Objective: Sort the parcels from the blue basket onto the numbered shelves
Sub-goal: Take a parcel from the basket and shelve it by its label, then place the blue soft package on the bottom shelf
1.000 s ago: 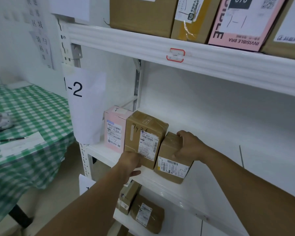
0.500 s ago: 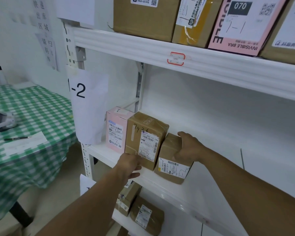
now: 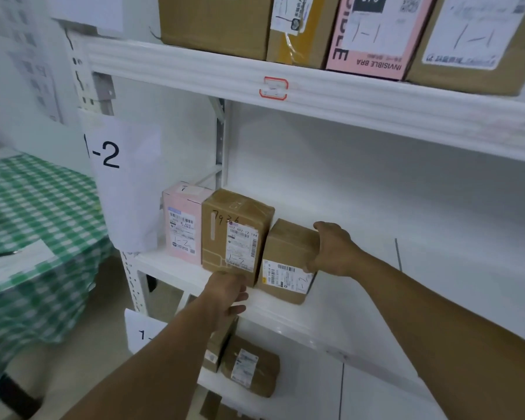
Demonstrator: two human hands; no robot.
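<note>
On the white shelf [image 3: 285, 321] marked by a paper sign "1-2" [image 3: 119, 183], three parcels stand in a row. A pink box [image 3: 181, 222] is leftmost, a tall brown box [image 3: 234, 228] is in the middle, and a small brown parcel [image 3: 287, 253] marked "1-2" is on the right. My right hand [image 3: 335, 250] grips the small parcel's right side and top corner. My left hand [image 3: 228, 291] touches the lower front of the tall brown box at the shelf edge, its fingertips hidden. The blue basket is out of view.
The upper shelf [image 3: 346, 98] holds several boxes marked "1-1", one of them pink [image 3: 373, 34]. On the shelf below lie brown parcels [image 3: 249, 365]. A table with a green chequered cloth [image 3: 37, 219] stands left, with a paper [image 3: 12, 263] on it.
Both hands stay where they were on the two brown parcels. Only my view has shifted a little.
</note>
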